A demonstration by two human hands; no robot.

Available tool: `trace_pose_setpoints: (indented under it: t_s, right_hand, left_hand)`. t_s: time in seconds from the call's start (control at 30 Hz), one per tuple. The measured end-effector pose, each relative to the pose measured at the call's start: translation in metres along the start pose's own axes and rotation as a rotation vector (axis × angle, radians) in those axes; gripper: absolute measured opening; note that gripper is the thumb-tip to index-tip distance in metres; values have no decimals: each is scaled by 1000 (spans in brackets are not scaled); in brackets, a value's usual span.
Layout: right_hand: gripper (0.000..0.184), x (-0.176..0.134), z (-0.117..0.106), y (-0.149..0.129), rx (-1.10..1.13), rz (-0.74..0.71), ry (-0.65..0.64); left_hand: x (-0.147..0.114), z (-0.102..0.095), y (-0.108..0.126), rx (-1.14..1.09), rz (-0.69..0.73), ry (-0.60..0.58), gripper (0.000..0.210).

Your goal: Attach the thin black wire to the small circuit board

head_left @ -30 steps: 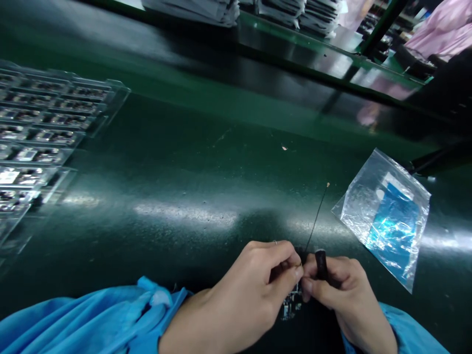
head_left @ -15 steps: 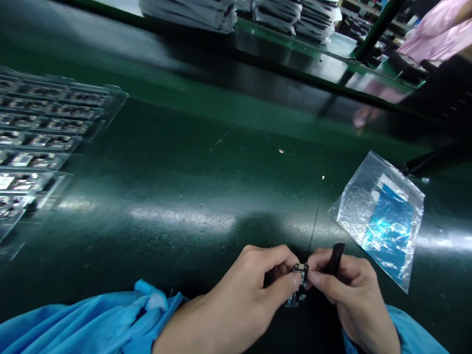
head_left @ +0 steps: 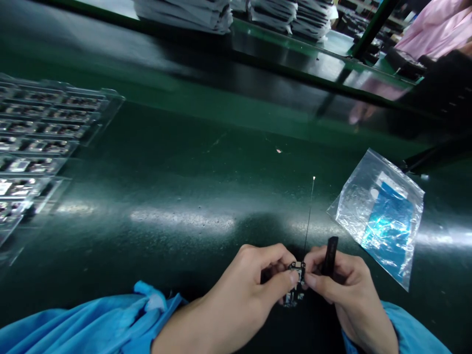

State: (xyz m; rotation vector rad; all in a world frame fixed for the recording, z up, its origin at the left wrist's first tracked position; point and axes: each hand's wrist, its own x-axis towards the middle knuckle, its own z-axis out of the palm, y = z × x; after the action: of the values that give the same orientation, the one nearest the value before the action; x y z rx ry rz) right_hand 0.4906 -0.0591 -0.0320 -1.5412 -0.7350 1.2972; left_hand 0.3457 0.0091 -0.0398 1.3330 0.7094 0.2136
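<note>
My left hand (head_left: pixel 254 287) pinches a small circuit board (head_left: pixel 292 296) between thumb and forefinger, tilted over the table. Silver parts show on its dark face, while the fingers cover part of it. Close beside it, my right hand (head_left: pixel 346 287) has thumb and forefinger pressed together at the board's upper right edge, at the base of a thin black cable (head_left: pixel 309 216). That cable runs up and away to a small pale tip. A dark flat-ended stick-like tool (head_left: pixel 331 255) is tucked in the right hand's fingers, pointing up; its lower end is hidden.
To the left lie clear plastic trays (head_left: pixel 70 142) filled with several circuit boards. A clear zip bag (head_left: pixel 387 221) with a blue sheet rests on the right. Paper-like stacks (head_left: pixel 184 12) stand on the shelf behind. A person in pink (head_left: pixel 424 29) is beyond it.
The thin cable now reaches farther up the table, in line with the pale tip. Both hands keep their pinch at the board, with only a slight shift; the view has moved a little.
</note>
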Motion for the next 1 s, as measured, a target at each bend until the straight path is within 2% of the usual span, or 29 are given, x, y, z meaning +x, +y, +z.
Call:
trace_pose_setpoints:
  t_s: [0.07,0.23,0.4,0.5,0.67,0.83,1.0]
  right_hand:
    - [6,0,0,-1,28,22,6]
    - [3,2,-2,-3,128,192,-38]
    - [4,2,-2,-5,154,191,-58]
    - [2,1,-2,-5,120,173,-40]
    - [12,0,-3,0,-70,43,-6]
    - [16,-2,3,3,-231,-102,10]
    - [15,-5,10,5,-320,-219,49]
  left_hand:
    - [0,0,0,-27,-12,0,22]
    - [-1,-2,3,-204,-48,-29,18]
    - [-2,-1,5,-251,-43,-29,16]
    - [-2,0,4,-147,-10,-13,18]
    - [-5,4,-2,138,49,65,24]
    - [-14,11,1,400,8,129,21]
    - [-15,15,4,492,66,189,21]
